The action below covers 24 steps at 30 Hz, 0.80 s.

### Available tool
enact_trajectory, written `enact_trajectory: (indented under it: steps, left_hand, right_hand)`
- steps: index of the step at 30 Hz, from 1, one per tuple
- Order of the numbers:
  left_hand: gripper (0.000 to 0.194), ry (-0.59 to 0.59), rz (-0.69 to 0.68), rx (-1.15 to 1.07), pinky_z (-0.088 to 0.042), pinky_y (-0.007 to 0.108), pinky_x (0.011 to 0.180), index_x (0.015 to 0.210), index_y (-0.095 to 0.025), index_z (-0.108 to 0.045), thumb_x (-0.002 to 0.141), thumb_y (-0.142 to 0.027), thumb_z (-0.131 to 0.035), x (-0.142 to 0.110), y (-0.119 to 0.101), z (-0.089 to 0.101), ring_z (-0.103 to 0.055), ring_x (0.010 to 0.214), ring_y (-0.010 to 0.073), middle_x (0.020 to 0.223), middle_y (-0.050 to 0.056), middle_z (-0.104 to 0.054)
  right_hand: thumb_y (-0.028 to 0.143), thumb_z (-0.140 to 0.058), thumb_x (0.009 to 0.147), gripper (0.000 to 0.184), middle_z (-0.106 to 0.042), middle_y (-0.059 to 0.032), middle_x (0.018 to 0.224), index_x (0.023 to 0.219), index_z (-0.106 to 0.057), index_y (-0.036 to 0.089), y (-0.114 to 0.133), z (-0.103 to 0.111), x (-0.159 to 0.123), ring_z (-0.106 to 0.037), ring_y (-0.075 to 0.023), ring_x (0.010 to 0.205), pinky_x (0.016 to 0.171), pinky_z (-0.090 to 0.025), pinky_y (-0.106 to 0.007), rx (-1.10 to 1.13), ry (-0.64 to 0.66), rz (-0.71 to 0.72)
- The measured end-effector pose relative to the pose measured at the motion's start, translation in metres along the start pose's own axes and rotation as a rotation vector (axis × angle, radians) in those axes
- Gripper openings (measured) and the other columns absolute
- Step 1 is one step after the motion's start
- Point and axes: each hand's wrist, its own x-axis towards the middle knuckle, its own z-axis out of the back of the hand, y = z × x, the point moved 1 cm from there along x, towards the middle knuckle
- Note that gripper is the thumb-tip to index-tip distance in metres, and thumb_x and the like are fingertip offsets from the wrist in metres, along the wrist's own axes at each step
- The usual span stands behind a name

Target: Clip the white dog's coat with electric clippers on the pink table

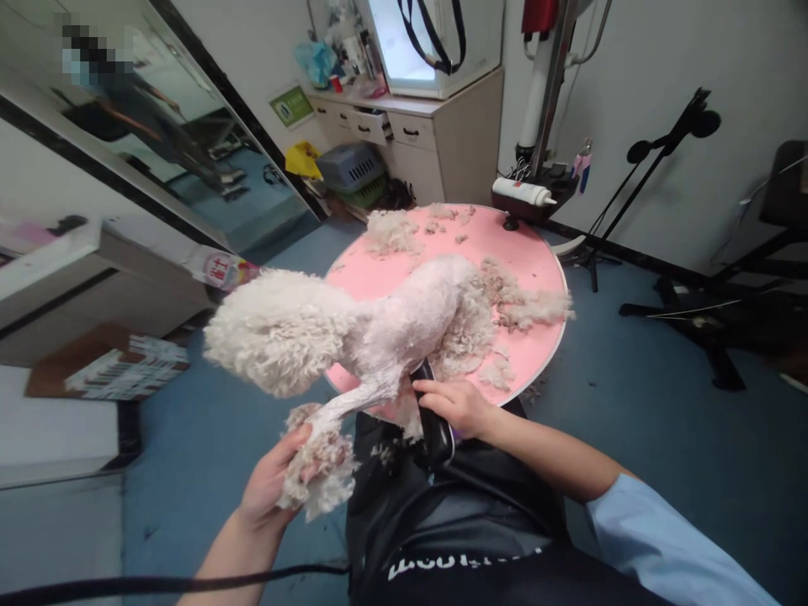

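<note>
Far left, a cardboard box (104, 366), contents too blurred to name. Next, left hand (281, 471) curled round a shaggy forepaw of the white dog (372, 328), on the round pink desk (536, 263), head past the rim. Behind, a pet carrier (354, 167), inside hidden, and a drawer (369, 126) partly out. Then right hand (464, 410) wrapped round a black clipper (435, 429) at the dog's underside; beyond, a bottle (521, 191) lying on a dark tray (528, 214).

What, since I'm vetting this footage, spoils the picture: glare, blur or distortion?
In the head view, the lit panel glares nearly white; in the head view, the mirror slants, perhaps wide-lens distortion, and holds a pixelated patch; in the head view, the black apron loses detail in darkness; in the head view, the dog looks slightly soft but readable.
</note>
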Motion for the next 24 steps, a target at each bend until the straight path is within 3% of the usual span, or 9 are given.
enact_trajectory:
  steps: [2, 6, 12, 16, 19, 22, 24]
  left_hand:
    - [0.013, -0.007, 0.021, 0.014, -0.048, 0.021, 0.043, 0.071, -0.012, -0.066, 0.065, -0.018, -0.075, -0.001, 0.000, 0.000, -0.055, 0.041, 0.0144, 0.040, -0.002, -0.048]
    - [0.012, -0.023, -0.010, 0.033, -0.047, 0.019, 0.044, 0.067, -0.013, -0.066, 0.066, -0.019, -0.076, -0.006, 0.001, -0.003, -0.050, 0.038, 0.0102, 0.040, -0.002, -0.050]
    - [0.014, -0.037, -0.014, 0.046, -0.043, 0.019, 0.041, 0.071, -0.012, -0.066, 0.067, -0.020, -0.077, -0.008, 0.005, -0.004, -0.047, 0.036, 0.0099, 0.041, -0.002, -0.049]
    - [0.015, 0.030, 0.042, 0.052, -0.047, 0.021, 0.047, 0.074, -0.011, -0.068, 0.068, -0.022, -0.076, -0.004, 0.008, 0.003, -0.048, 0.037, 0.0102, 0.040, -0.001, -0.052]
    - [0.021, 0.161, 0.118, 0.042, -0.048, 0.023, 0.050, 0.076, -0.008, -0.070, 0.074, -0.028, -0.075, -0.007, 0.010, 0.004, -0.047, 0.038, 0.0104, 0.038, 0.000, -0.051]
    - [0.023, 0.321, 0.186, 0.000, -0.046, 0.024, 0.051, 0.075, -0.008, -0.069, 0.079, -0.030, -0.072, -0.015, 0.008, -0.007, -0.049, 0.042, 0.0123, 0.038, 0.000, -0.048]
    - [0.023, 0.422, 0.235, -0.075, -0.046, 0.026, 0.052, 0.072, -0.009, -0.067, 0.083, -0.030, -0.068, -0.022, 0.003, -0.021, -0.050, 0.043, 0.0128, 0.038, -0.001, -0.046]
  right_hand:
    - [0.020, -0.045, 0.097, 0.021, -0.072, -0.0105, 0.122, 0.105, -0.064, 0.020, 0.002, 0.015, 0.007, -0.072, -0.0150, 0.083, 0.068, -0.057, -0.025, -0.005, 0.043, 0.080]
    - [0.020, -0.049, 0.094, 0.017, -0.073, -0.0120, 0.118, 0.103, -0.062, 0.016, 0.002, 0.038, 0.025, -0.071, -0.0160, 0.073, 0.057, -0.052, -0.026, -0.081, 0.157, 0.062]
    - [0.020, -0.050, 0.093, 0.016, -0.070, -0.0089, 0.125, 0.105, -0.060, 0.019, -0.003, 0.043, 0.035, -0.071, -0.0157, 0.077, 0.059, -0.051, -0.025, -0.066, 0.213, 0.081]
    - [0.022, -0.060, 0.086, 0.020, -0.070, -0.0135, 0.121, 0.106, -0.059, 0.019, -0.017, 0.036, 0.023, -0.072, -0.0199, 0.088, 0.066, -0.055, -0.028, 0.098, 0.159, -0.123]
    - [0.031, -0.070, 0.079, 0.030, -0.070, -0.0126, 0.116, 0.105, -0.058, 0.022, -0.017, 0.026, 0.008, -0.069, -0.0233, 0.104, 0.088, -0.056, -0.036, 0.522, -0.145, -0.342]
    - [0.043, -0.074, 0.076, 0.038, -0.071, -0.0073, 0.112, 0.106, -0.057, 0.025, -0.008, 0.012, -0.004, -0.070, -0.0193, 0.088, 0.084, -0.058, -0.038, 1.046, -0.452, -0.745]
    - [0.049, -0.078, 0.073, 0.046, -0.071, -0.0061, 0.115, 0.108, -0.057, 0.027, 0.000, 0.006, -0.009, -0.068, -0.0155, 0.071, 0.072, -0.059, -0.034, 1.340, -0.488, -0.960]
